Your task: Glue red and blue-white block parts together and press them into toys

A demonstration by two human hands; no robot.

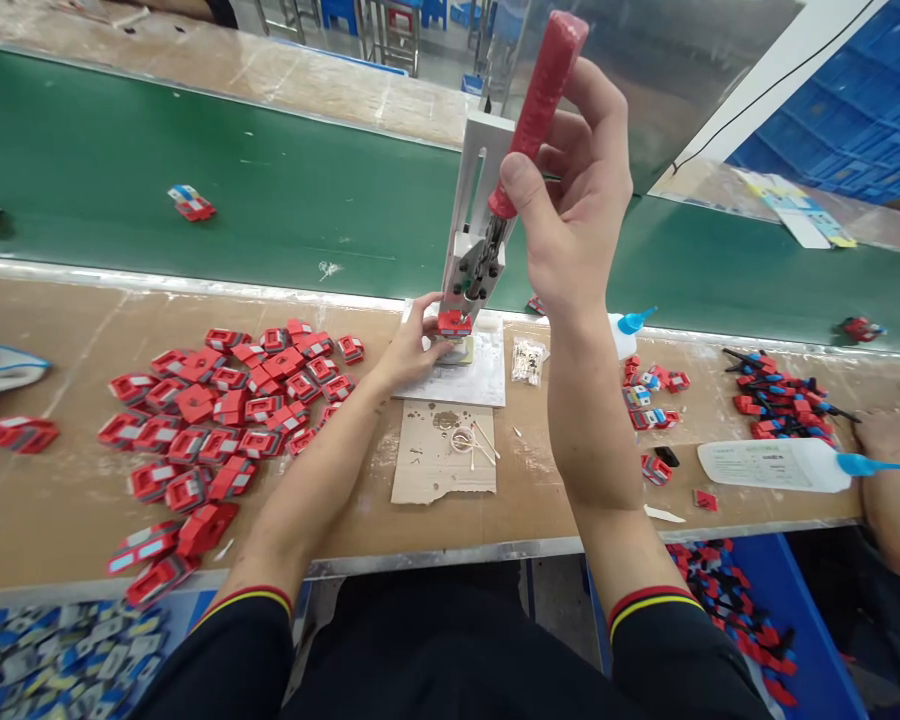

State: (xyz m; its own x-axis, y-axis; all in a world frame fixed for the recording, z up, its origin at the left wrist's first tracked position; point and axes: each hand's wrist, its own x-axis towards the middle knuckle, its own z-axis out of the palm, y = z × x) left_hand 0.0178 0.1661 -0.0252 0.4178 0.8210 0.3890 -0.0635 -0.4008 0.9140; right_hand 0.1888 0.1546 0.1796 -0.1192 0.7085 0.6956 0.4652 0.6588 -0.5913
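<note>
My right hand is raised and wrapped around the red handle of a metal toggle press. Low at the press, my left hand has its thumb and fingertips at a small red plastic part, which sits under the press head on a pale block. The fingers pinch at the side of that part; its underside is hidden. A white base plate carries the press. In front of it lies a piece of cardboard with a small ring-shaped item and cotton swabs on it.
Many red toy parts are heaped on the left. Cotton swabs, a glue bottle and red-black parts lie right. A green conveyor runs behind. Another person's hand is at far right. Bins stand below.
</note>
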